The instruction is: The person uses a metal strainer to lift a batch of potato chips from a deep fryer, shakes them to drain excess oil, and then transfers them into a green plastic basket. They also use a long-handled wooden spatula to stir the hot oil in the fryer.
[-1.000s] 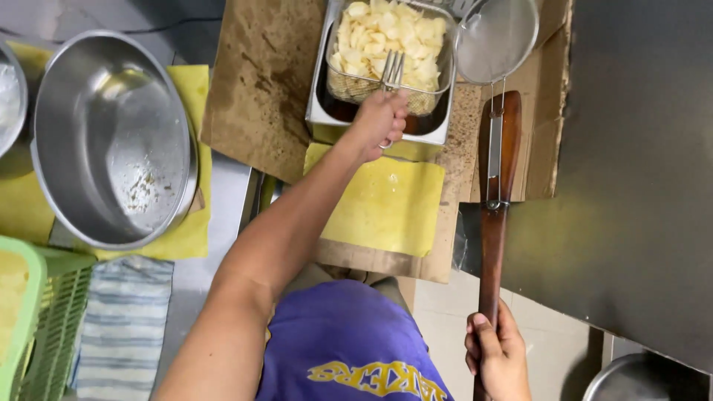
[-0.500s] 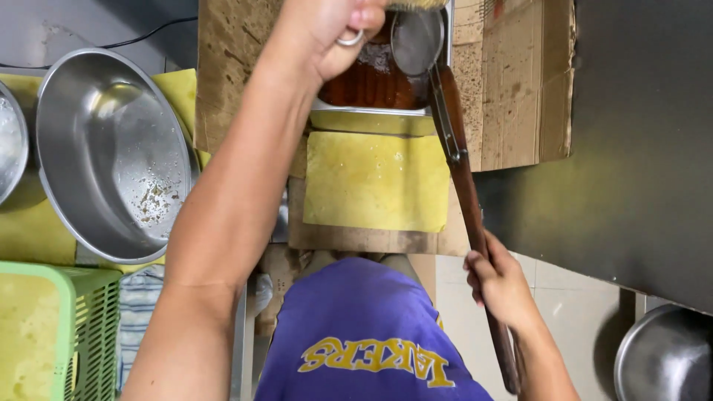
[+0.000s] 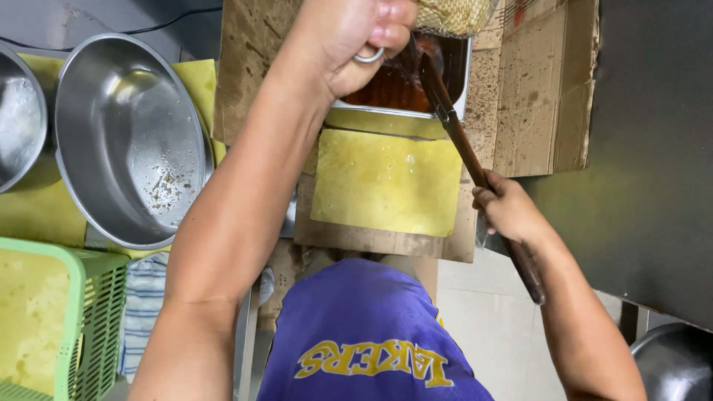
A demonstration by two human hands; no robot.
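My left hand (image 3: 349, 41) is a closed fist close to the camera, gripping a metal utensil (image 3: 369, 56) of which only a loop of the handle shows. My right hand (image 3: 509, 212) grips the long wooden handle (image 3: 464, 148) of a wire skimmer. The skimmer's basket (image 3: 453, 13) is at the top edge, full of pale food pieces. It hangs above a rectangular metal tray (image 3: 394, 119) of dark oil. My left fist hides part of the tray.
A yellow mat (image 3: 386, 182) on cardboard (image 3: 542, 89) lies in front of the tray. A large steel bowl (image 3: 130, 141) and a second bowl (image 3: 18, 119) are at left, above a green basket (image 3: 82, 312) and striped cloth (image 3: 145, 312). A dark surface (image 3: 653, 148) is at right.
The pale food was lying in the tray; now it sits in the raised skimmer and dark oil shows. My left hand has lifted toward the camera. My right hand has slid up the handle.
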